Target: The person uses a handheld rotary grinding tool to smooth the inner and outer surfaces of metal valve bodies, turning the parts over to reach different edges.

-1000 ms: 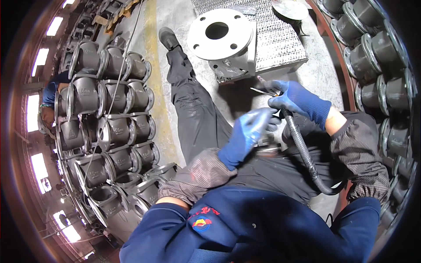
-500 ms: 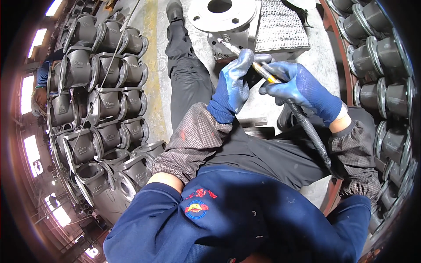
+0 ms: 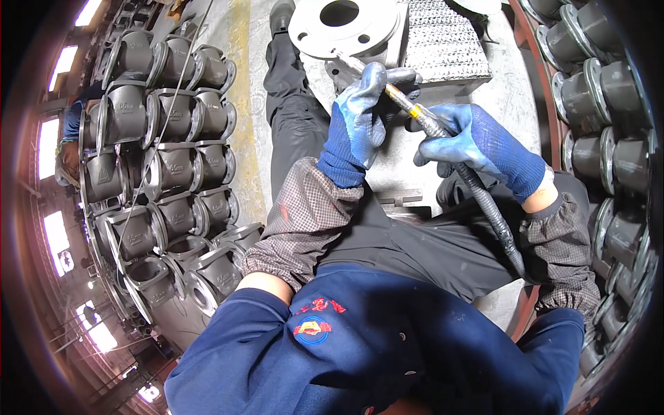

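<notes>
My left hand, in a blue coated glove, is closed round the front of a slender pencil grinder with a yellow band. My right hand, gloved alike, grips the rear of the same tool, where a black ribbed hose runs back toward my right forearm. The thin tip points away from me and lies at the near rim of a pale round flange on a metal casting. Whether the tip touches the metal, I cannot tell. Some fingers of both hands are hidden behind the tool.
Beside the casting lies a block with a rough, silvery textured top. Grey flanged castings are stacked at my left, and more castings line the right behind a reddish rail. My outstretched leg flanks the work.
Both hands and the grinder have shifted slightly; the tip has moved farther away and left, up to the flange's rim. My left hand has risen a little, and the grip stays on the tool.
</notes>
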Tool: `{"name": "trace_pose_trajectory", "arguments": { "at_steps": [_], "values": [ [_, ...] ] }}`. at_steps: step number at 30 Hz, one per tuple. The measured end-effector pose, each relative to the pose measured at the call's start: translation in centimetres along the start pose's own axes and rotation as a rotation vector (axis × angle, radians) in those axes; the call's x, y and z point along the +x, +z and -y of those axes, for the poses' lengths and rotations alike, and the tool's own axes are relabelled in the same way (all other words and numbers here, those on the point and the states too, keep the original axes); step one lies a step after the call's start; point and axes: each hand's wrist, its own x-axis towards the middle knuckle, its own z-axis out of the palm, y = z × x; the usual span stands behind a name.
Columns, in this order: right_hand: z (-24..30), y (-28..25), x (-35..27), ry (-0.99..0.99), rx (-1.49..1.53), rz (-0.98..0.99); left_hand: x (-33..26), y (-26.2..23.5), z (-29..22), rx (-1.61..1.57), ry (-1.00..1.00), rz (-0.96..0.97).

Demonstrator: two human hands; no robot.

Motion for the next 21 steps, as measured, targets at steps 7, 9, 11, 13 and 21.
{"name": "trace_pose_trajectory", "arguments": {
  "at_steps": [7, 9, 11, 13, 21],
  "values": [
    [-1.0, -0.4, 0.7, -0.067, 0.087, -0.028, 0.1, 1.3, 0.0, 0.259, 0.183, 0.01],
    [-1.1, 0.0, 0.9, -0.098, 0.083, -0.094, 0.5, 0.2, 1.4, 0.332, 0.262, -0.015],
    [-2.4, 0.5, 2.0, -0.152, 0.046, -0.176, 1.3, -1.7, 3.5, 0.75, 0.443, -0.001],
    [-2.5, 0.5, 2.8, -0.28, -0.419, -0.384, 1.9, -1.4, 3.6, 0.955, 0.526, -0.004],
    [-1.6, -0.2, 2.4, -0.145, 0.372, -0.137, 2.4, 1.5, 1.7, 0.051, -0.012, 0.291]
  ]
}}
